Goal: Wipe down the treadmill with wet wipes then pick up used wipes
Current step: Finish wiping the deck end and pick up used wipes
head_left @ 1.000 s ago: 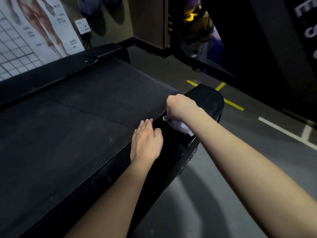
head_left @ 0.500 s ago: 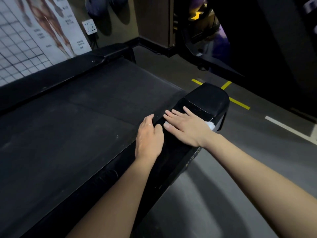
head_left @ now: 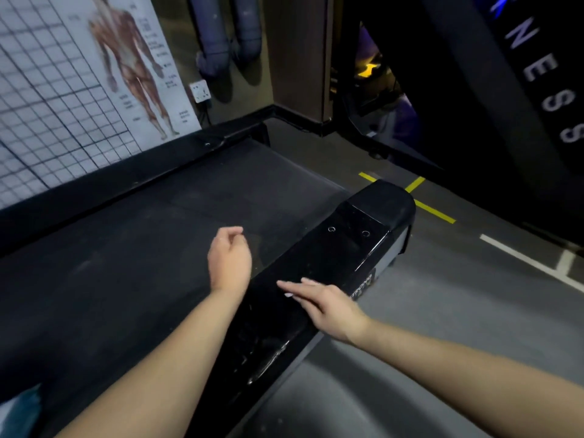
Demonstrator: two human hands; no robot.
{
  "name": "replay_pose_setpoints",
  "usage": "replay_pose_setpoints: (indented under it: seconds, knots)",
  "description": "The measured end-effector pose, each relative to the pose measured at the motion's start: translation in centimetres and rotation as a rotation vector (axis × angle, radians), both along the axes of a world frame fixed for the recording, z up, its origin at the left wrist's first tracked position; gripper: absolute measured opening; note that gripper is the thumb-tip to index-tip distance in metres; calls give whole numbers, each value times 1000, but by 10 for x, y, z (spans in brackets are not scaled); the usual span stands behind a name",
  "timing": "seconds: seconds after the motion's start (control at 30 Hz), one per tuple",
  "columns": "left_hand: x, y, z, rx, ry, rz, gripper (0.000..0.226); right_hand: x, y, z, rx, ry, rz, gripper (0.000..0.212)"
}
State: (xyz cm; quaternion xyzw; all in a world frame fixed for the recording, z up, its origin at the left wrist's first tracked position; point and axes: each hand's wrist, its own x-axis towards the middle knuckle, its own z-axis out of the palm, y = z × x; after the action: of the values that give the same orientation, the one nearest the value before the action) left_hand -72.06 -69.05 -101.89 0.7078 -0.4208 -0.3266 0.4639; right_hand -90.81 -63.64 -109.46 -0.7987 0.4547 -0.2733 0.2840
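right forearm: enters from the lower right and reaches across the grey floor to the machine.
left forearm: enters from the bottom edge, over the near edge of the treadmill.
glossy streaks: on the near part of the treadmill side rail, black and shiny.
right hand: palm down on the side rail, fingers straight and together, pointing left across it; nothing gripped.
pale sliver: shows under the right fingertips, touching the rail; too small to say whether it is a wipe.
left hand: just left of the rail, over the treadmill belt, fingers loosely curled; nothing seen in it; contact with the belt cannot be told.
two small rings: set in the rail top, beyond both hands.
end cap: rounded, closes the rail's far end.
floor marks: yellow lines past the cap, white lines to the right.
far rail: black, along the belt's other side.
wall: anatomy poster with grid, wall socket beside it.
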Motion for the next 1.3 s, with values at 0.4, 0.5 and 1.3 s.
replay_pose_setpoints:
  seconds: [0.4,0.5,1.3]
  knots:
    - [162,145,11,210,-518,-165,19,103,1,35,-197,21,-339,32]
    - [188,188,-18,125,-662,-258,21,86,0,41,-210,-88,-617,30]
    - [103,123,-79,141,-780,-633,69,-50,-97,4,120,736,-643,57]
